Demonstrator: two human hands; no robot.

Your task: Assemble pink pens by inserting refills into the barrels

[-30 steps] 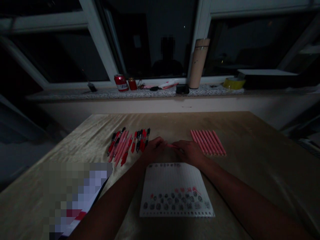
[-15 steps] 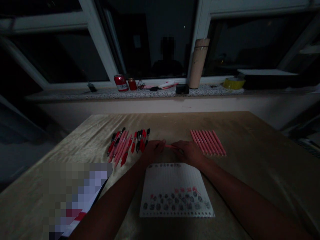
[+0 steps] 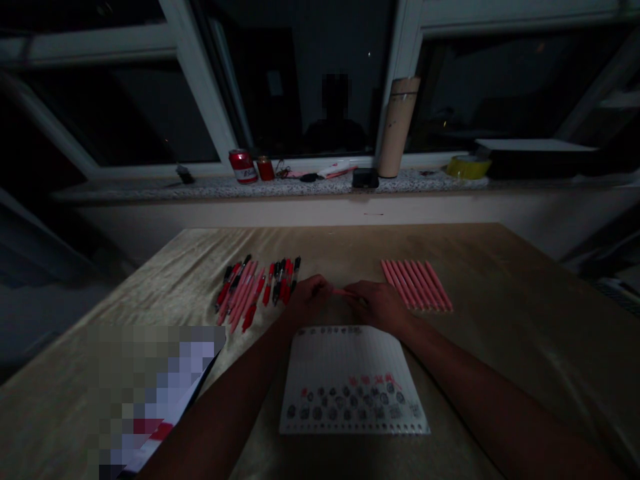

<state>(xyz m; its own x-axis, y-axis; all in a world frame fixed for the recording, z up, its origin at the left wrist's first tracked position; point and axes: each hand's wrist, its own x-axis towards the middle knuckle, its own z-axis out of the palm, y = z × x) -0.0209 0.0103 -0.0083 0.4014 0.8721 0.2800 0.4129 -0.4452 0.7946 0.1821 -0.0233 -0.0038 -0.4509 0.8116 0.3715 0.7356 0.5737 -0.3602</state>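
A pink pen (image 3: 341, 291) lies level between my two hands above the tablecloth. My right hand (image 3: 383, 303) is closed round its right part. My left hand (image 3: 309, 298) is curled, its fingertips close by the pen's left end; what they pinch is too dark to make out. Right of my right hand, several pink pens (image 3: 416, 283) lie side by side in a neat row. Left of my left hand is a loose pile of pink, red and black pens (image 3: 243, 293), with a smaller group of red and black pens (image 3: 281, 280) beside it.
A spiral notebook (image 3: 350, 367) with black and red marks lies between my forearms. On the table's left is a partly blurred white and red item (image 3: 163, 430). The windowsill holds a red can (image 3: 243, 167), a cardboard tube (image 3: 399, 127) and yellow tape (image 3: 469, 168).
My left hand's fingers have lifted and shifted slightly at the pen's left end. My right hand stays almost still with the pink pen. The laid-out pens have not moved.
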